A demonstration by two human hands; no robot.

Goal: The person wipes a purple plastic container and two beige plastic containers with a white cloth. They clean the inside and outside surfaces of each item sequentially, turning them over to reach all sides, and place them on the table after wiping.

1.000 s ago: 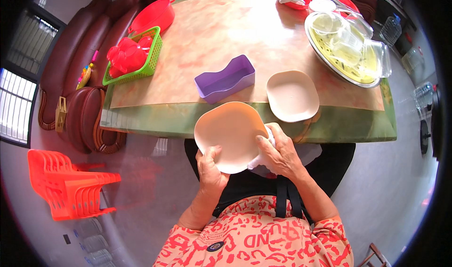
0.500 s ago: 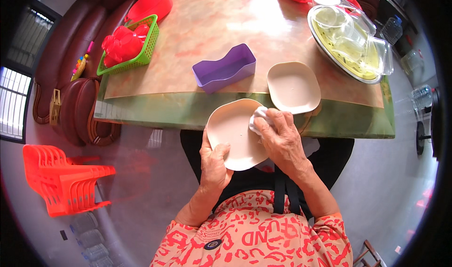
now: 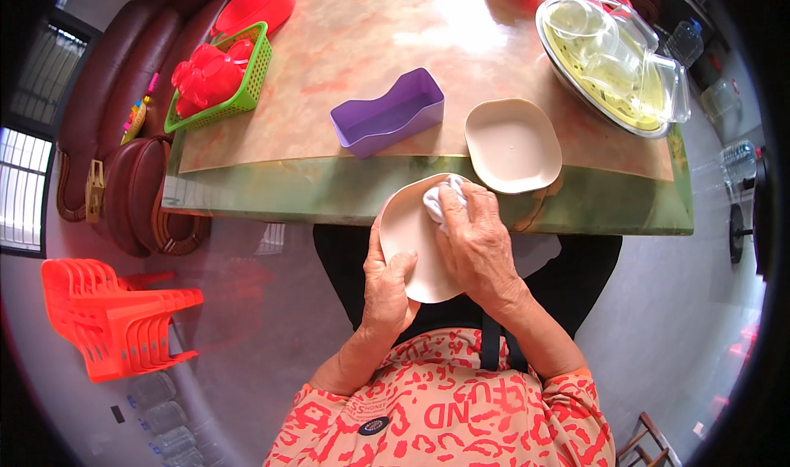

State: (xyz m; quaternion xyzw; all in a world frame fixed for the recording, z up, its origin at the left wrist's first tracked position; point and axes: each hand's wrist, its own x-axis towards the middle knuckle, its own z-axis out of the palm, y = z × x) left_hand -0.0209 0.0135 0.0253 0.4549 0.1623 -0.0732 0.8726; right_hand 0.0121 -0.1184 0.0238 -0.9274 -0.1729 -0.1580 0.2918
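My left hand (image 3: 387, 286) grips the near left edge of a beige square plate (image 3: 407, 236), held tilted above my lap at the table's front edge. My right hand (image 3: 477, 241) presses a white cloth (image 3: 440, 199) against the plate's upper face. A second beige plate (image 3: 512, 144) lies flat on the table just beyond, to the right.
On the marbled table (image 3: 395, 55) stand a purple wavy container (image 3: 387, 121), a green basket of red cups (image 3: 216, 76), a red bowl (image 3: 257, 6) and a round tray of clear plastic containers (image 3: 613, 60). Stacked orange chairs (image 3: 111, 319) and a brown sofa (image 3: 123, 138) sit left.
The plate has tilted and come closer to my body. My right hand with the cloth has moved from the plate's right edge onto its upper face.
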